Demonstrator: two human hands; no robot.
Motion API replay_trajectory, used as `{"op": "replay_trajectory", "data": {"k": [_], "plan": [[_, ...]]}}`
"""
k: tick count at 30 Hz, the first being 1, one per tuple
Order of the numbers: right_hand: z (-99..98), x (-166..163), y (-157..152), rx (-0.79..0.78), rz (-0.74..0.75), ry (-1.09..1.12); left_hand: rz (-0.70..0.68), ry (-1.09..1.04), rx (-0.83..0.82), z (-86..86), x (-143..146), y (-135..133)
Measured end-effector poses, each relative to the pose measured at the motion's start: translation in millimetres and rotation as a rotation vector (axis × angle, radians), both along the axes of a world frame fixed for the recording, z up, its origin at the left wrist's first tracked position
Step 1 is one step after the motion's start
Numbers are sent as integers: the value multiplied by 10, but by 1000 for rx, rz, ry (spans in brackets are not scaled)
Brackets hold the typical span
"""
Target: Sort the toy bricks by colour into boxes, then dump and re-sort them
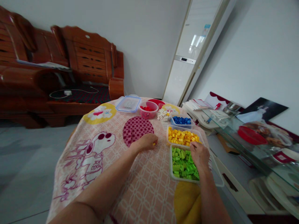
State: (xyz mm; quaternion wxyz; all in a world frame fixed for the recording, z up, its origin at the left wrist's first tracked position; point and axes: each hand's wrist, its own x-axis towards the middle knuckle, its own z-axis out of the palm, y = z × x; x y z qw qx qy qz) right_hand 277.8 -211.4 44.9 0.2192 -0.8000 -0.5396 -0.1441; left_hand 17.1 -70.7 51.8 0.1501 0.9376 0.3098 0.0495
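Observation:
My left hand is closed low over the tablecloth, just right of a maroon checkered circle. A small piece of yellow toy brick shows at its fingertips. My right hand has its fingers pinched together at the near right edge of a clear box of yellow toy bricks. Whatever is between those fingers is too small to make out. Beneath and beside that wrist stands a clear box of green toy bricks.
Blue bricks, white pieces and a round tub of red bricks stand farther back. A clear lid with a blue rim lies at the far edge. A glass shelf flanks the table's right side.

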Motion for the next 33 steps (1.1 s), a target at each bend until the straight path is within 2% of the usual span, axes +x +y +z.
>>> {"op": "replay_trajectory", "data": {"k": [5,15,19,23,28,30,33], "plan": [[1,0,0,8,2,3,64,-144,-39,18,45,18],[37,-31,-7,-21,-22,-6,86,-365,-176,79,186,-74],[53,-42,-3,-36,-34,-3,87,-577,-347,60,324,-183],[57,-47,2,-39,-20,-13,50,-800,-549,-28,544,-277],[64,-50,4,-33,-16,-4,-106,-1033,-703,-167,780,-354],[64,-49,3,-30,-6,-6,-139,-1048,-696,-177,791,-354],[62,-46,-1,-27,-3,-13,-101,-993,-586,-105,675,-273]]}}
